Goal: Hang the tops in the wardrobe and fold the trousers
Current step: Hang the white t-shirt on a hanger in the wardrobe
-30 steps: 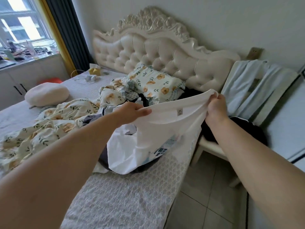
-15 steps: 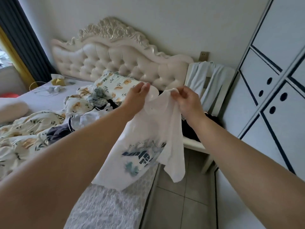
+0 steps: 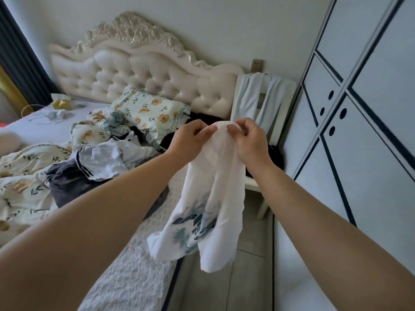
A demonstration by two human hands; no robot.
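I've got both hands, left hand [image 3: 190, 140] and right hand [image 3: 249, 140], pinching the white tee [image 3: 211, 198] at its top; it dangles left of the wardrobe [image 3: 359, 131]. Reads light, limp; best held at the 2 shoulders.

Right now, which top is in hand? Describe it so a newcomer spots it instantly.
Between the bed and the wardrobe, the left hand and right hand pinch a white T-shirt hanging over the floor. Unlike the clothes heaped on the bed, it carries a dark blue and teal print.
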